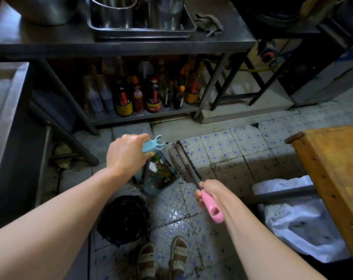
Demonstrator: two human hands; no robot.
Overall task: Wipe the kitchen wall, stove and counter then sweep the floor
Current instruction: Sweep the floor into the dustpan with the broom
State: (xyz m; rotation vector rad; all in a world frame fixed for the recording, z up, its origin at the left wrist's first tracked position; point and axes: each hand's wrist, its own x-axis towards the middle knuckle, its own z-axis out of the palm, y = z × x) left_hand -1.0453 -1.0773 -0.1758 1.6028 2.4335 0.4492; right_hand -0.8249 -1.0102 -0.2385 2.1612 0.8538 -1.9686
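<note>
The left hand (127, 154) grips the blue dustpan handle (152, 145) so the dustpan (161, 174) of scraps sits on the floor (222, 154) beside the broom (186, 164), whose pink handle (211, 207) the right hand (212, 193) clasps for sweeping.

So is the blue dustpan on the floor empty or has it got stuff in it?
It has stuff in it: green and reddish scraps lie in the blue plastic dustpan, whose handle the left hand grips.

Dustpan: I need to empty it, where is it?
The dustpan sits on the floor tiles mid-frame, below the left hand, beside the black bag.
</note>
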